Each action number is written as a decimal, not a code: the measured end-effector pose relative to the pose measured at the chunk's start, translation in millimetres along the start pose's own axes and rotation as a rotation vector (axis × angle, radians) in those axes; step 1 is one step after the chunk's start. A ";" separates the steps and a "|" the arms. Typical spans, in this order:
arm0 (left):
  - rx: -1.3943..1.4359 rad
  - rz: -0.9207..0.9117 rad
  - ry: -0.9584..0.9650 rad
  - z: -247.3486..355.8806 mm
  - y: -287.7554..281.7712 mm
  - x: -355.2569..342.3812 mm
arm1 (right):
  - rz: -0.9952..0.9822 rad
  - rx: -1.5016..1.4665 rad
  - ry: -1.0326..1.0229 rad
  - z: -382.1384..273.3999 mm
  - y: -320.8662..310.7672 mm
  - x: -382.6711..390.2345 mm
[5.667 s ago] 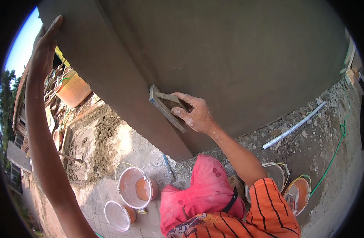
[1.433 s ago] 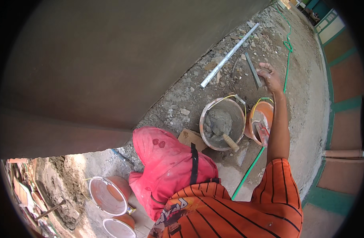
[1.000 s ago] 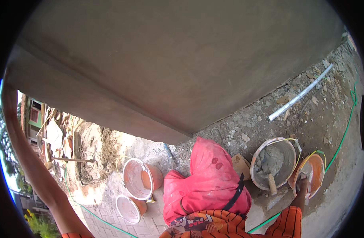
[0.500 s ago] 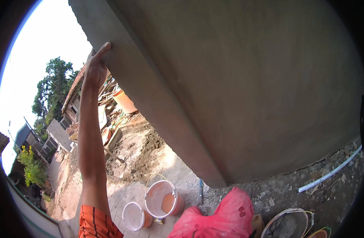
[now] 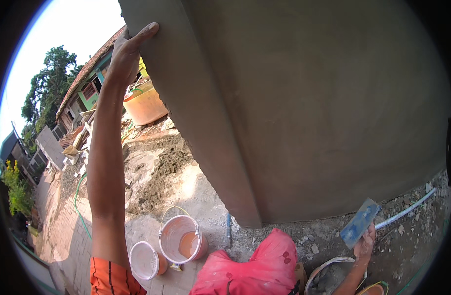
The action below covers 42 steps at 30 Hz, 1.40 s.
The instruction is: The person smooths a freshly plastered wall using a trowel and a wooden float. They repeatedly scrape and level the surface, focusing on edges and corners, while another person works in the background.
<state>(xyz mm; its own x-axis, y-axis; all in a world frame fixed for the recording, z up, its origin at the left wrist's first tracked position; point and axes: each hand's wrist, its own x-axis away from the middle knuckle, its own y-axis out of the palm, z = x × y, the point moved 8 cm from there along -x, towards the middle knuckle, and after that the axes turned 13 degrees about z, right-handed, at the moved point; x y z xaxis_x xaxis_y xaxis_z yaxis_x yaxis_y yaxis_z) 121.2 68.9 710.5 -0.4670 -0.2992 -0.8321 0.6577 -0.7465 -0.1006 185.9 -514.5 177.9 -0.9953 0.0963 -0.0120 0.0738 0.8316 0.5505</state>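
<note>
- With fingers of right hand [image 5: 365, 245], grips flat trowel [image 5: 360, 222] (blue-grey blade) before lower edge of grey wall [image 5: 329, 128].
- With left hand [image 5: 125, 55], touches wall's left edge, thumb spread wide from partly hidden fingers.

The person's left arm wears a short, bright orange fabric sleeve with thin black stripes [image 5: 115, 279] running along its length; below its hem, the forearm and left hand [image 5: 128, 53] are bare, as are the right hand [image 5: 365, 245] and the visible part of that forearm. Loose, vivid pink cloth trousers [image 5: 245, 273] cover the legs, dulled by whitish smudges, with small dark rounded blotches [image 5: 286, 254] at the right knee (stains or print, I cannot tell). A black strip [image 5: 295, 288] edges the right hip.
</note>
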 end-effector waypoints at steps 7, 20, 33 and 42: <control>-0.177 -0.051 0.061 3.2 -5.7 -6.0 | -0.635 -0.014 -0.095 -22.6 342.8 -7.7; 0.040 -0.044 0.103 25.6 7.0 2.7 | -0.720 0.118 -0.433 -72.1 484.3 10.8; 0.058 -0.042 0.117 19.4 8.9 -1.6 | -0.732 -0.157 -0.785 -236.6 594.3 -0.7; -0.037 -0.031 0.054 38.7 8.8 12.0 | -0.447 0.571 -2.027 -177.9 504.1 113.2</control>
<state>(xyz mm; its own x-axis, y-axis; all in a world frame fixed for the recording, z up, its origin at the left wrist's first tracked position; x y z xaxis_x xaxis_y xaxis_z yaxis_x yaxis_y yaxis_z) 98.4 35.8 720.8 -0.4558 -0.2426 -0.8564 0.6649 -0.7324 -0.1464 99.2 -181.7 602.6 0.4410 -0.1245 -0.8888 0.3062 0.9518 0.0187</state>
